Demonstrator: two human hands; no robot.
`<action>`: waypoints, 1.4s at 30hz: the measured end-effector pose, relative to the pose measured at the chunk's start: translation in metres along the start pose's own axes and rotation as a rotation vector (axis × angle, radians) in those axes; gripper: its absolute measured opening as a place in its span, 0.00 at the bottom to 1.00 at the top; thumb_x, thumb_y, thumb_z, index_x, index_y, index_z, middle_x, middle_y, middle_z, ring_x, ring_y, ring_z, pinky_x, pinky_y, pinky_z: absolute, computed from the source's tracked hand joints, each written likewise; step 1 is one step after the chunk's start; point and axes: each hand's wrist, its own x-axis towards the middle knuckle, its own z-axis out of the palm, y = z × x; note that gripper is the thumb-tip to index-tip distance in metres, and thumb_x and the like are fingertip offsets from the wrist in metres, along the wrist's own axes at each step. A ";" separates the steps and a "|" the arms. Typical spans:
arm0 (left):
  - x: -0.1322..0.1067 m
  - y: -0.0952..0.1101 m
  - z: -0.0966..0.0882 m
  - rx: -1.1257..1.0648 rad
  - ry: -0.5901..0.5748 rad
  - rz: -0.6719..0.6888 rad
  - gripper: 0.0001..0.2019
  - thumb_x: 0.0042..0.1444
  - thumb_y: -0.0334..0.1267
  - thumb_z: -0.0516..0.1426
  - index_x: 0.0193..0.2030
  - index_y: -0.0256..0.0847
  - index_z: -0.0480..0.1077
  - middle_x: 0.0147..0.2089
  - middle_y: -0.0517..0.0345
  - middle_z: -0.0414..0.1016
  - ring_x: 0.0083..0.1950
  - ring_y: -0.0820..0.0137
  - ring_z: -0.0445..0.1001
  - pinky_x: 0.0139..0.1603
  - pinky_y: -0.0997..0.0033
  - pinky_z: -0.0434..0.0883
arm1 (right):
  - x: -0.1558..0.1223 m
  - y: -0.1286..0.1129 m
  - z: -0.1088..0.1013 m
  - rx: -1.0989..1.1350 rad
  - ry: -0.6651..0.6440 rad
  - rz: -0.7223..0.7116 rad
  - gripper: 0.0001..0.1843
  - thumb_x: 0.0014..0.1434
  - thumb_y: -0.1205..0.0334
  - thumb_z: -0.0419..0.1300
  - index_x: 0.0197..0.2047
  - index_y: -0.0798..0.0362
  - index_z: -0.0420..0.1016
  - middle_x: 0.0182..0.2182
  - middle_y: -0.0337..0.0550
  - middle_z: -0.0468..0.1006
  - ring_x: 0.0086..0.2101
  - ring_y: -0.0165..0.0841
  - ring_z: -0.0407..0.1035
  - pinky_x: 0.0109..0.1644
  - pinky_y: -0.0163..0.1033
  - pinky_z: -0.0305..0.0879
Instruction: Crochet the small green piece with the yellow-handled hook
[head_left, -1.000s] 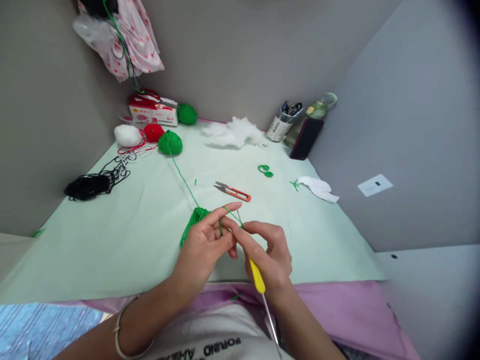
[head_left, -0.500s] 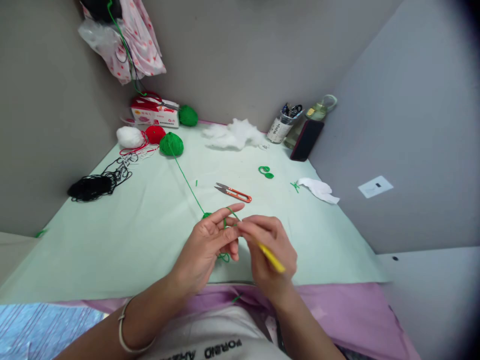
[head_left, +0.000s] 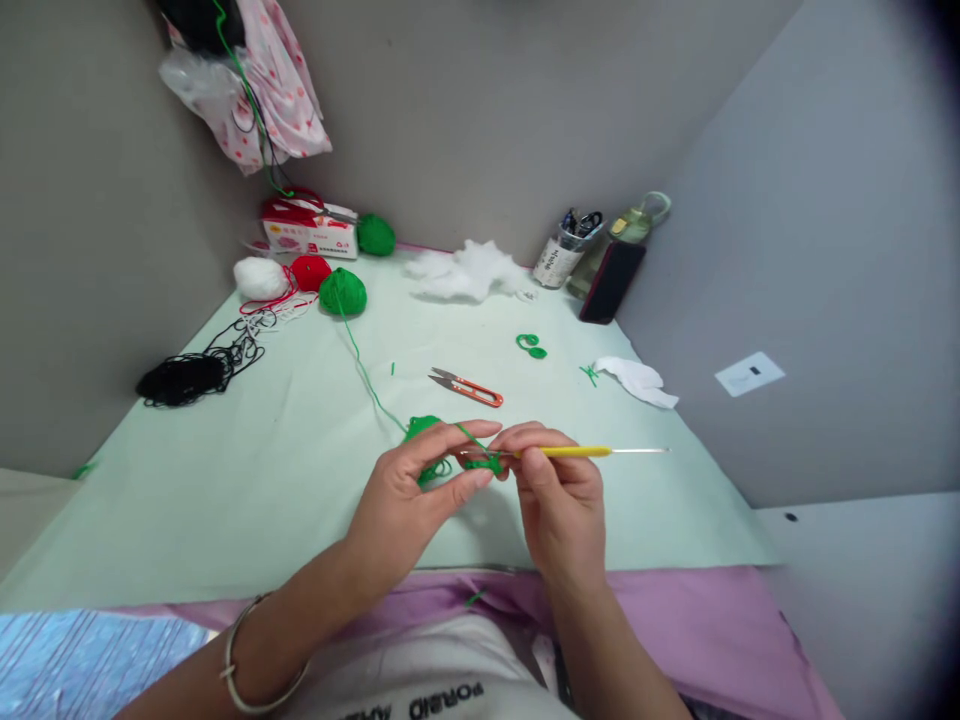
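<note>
In my right hand [head_left: 562, 490] is a crochet hook [head_left: 574, 452] with a yellow grip, held level, its bare metal end pointing right. Its other end meets a small green crochet piece [head_left: 491, 464] between my hands. My left hand [head_left: 420, 480] holds that piece at the thumb tip, and green yarn runs over its raised index finger. Behind the left fingers lies more green yarn work [head_left: 424, 430], partly hidden. A strand leads from there to a green yarn ball [head_left: 343, 292] farther back.
Orange thread snips [head_left: 466, 387] lie just beyond my hands. A green curled piece [head_left: 532, 346], white stuffing [head_left: 472, 272] and a white cloth scrap [head_left: 637, 382] are farther off. Black yarn [head_left: 184, 376] is at left; a phone [head_left: 613, 283] leans at back right.
The hook has swung from slanting toward me to lying level, pointing right. My left thumb and fingers have spread apart, and the green piece now shows between my hands. The yarn strand has slackened.
</note>
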 end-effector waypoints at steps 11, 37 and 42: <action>0.041 0.032 -0.089 0.633 0.073 0.224 0.09 0.57 0.38 0.70 0.42 0.46 0.78 0.39 0.59 0.80 0.39 0.64 0.77 0.46 0.67 0.71 | 0.026 -0.029 -0.073 0.890 0.041 0.143 0.09 0.63 0.70 0.70 0.37 0.46 0.77 0.30 0.35 0.73 0.24 0.24 0.64 0.23 0.26 0.68; 0.020 0.058 -0.019 -0.666 -0.171 -0.019 0.22 0.71 0.60 0.56 0.37 0.46 0.80 0.32 0.63 0.69 0.26 0.75 0.65 0.31 0.72 0.79 | 0.011 -0.018 -0.015 0.295 0.061 0.165 0.10 0.64 0.53 0.72 0.34 0.49 0.85 0.29 0.39 0.79 0.25 0.25 0.66 0.28 0.29 0.65; 0.015 0.047 -0.023 0.001 -0.070 0.493 0.34 0.74 0.63 0.45 0.27 0.53 0.84 0.53 0.57 0.86 0.73 0.55 0.67 0.82 0.46 0.50 | 0.007 -0.009 -0.010 0.259 0.092 0.111 0.10 0.66 0.53 0.70 0.36 0.49 0.86 0.32 0.41 0.81 0.30 0.27 0.73 0.32 0.30 0.70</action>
